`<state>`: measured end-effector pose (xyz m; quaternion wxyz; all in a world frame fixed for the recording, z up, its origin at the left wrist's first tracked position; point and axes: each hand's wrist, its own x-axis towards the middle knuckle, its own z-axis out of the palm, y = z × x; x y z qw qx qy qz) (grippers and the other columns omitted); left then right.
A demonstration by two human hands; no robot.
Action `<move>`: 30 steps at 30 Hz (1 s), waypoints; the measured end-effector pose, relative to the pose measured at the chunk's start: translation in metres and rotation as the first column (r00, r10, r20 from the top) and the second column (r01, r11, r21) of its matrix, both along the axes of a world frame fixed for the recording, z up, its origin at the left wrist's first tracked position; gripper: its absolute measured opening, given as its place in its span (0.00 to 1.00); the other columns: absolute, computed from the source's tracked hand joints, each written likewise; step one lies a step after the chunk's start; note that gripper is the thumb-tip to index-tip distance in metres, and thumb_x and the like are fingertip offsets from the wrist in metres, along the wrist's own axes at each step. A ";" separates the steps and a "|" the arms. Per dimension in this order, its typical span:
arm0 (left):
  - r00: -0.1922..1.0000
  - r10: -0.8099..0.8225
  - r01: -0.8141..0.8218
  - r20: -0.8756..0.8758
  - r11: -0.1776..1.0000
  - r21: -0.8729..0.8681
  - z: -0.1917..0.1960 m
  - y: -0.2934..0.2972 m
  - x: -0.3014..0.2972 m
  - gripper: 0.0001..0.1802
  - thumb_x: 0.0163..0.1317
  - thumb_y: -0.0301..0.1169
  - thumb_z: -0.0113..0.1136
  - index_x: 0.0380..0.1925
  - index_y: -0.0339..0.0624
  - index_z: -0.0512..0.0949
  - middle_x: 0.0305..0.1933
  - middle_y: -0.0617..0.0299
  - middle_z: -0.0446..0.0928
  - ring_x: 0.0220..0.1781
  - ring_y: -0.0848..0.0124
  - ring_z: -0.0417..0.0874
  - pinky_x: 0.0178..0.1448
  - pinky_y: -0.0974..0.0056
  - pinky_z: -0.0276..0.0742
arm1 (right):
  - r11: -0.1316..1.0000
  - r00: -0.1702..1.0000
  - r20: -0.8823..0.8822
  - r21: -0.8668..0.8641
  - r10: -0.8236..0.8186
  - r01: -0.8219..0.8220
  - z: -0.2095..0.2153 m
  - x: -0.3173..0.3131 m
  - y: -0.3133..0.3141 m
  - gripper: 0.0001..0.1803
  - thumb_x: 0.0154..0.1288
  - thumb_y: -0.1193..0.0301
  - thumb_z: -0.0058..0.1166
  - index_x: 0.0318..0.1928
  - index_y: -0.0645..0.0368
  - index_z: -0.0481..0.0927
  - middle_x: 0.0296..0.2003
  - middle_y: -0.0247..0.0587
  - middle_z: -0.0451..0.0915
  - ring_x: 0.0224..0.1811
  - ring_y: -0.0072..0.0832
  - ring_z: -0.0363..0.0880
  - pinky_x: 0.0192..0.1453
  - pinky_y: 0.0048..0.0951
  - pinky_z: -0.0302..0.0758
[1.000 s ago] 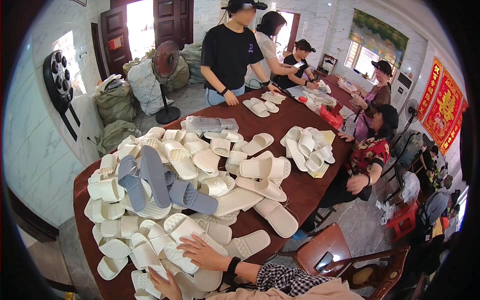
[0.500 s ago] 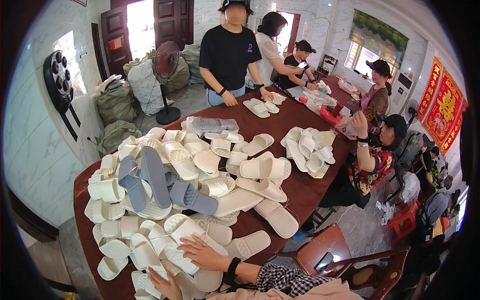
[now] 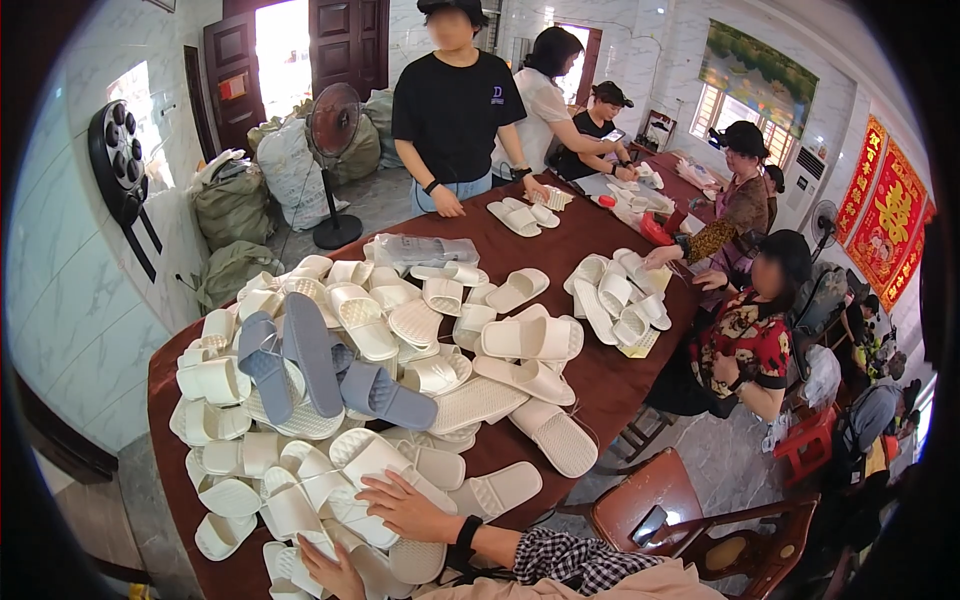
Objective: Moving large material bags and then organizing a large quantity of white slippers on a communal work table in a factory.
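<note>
A big heap of cream slippers (image 3: 365,330) covers the near left part of the table, soles and straps facing many ways. Several grey slippers (image 3: 388,395) lie on top of it. My right hand (image 3: 412,508) rests on a cream slipper near the front of the heap, its fingers stretched out and apart. Lower and further left, my left hand (image 3: 330,570) lies against the cream slippers at the near edge, fingers extended and part of it hidden. Neither hand is lifting anything.
The table has a dark red cloth (image 3: 560,270). A smaller slipper pile (image 3: 620,300) lies at its right side, a clear plastic bag (image 3: 425,250) behind the heap. Several people are around the table. A wooden chair (image 3: 645,500) holding a phone stands at my right; a standing fan (image 3: 335,130) is beyond.
My hands and the heap have stayed put. At the right, the person in the floral top has lowered a raised hand; another person now reaches over the smaller slipper pile.
</note>
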<state>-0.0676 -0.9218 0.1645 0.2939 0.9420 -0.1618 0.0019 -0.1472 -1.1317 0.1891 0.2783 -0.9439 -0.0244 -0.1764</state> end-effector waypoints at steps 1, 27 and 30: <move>1.000 0.000 0.000 0.000 1.000 0.000 0.001 0.000 0.000 0.43 0.63 0.57 0.46 0.69 0.40 0.51 0.64 0.35 0.58 0.64 0.40 0.61 0.62 0.43 0.60 | 1.000 1.000 0.002 -0.007 -0.005 0.005 0.000 0.000 0.000 0.15 0.50 0.74 0.57 0.40 0.55 0.73 0.62 0.35 0.63 0.74 0.33 0.44 0.76 0.47 0.36; 0.999 -0.024 0.024 -0.035 1.000 -0.021 -0.006 0.004 0.001 0.44 0.62 0.55 0.48 0.70 0.42 0.49 0.65 0.35 0.56 0.65 0.39 0.59 0.64 0.42 0.58 | 1.000 1.000 -0.014 0.005 -0.009 0.009 0.002 0.000 0.001 0.12 0.52 0.76 0.55 0.40 0.55 0.74 0.62 0.34 0.64 0.73 0.33 0.46 0.76 0.47 0.38; 0.998 0.000 0.001 -0.057 1.000 0.011 -0.005 0.003 0.001 0.43 0.62 0.55 0.48 0.69 0.41 0.49 0.65 0.34 0.56 0.64 0.38 0.60 0.63 0.42 0.58 | 1.000 1.000 -0.016 0.007 -0.009 0.009 0.003 -0.001 0.000 0.12 0.52 0.76 0.55 0.40 0.55 0.74 0.62 0.34 0.64 0.73 0.33 0.46 0.76 0.47 0.38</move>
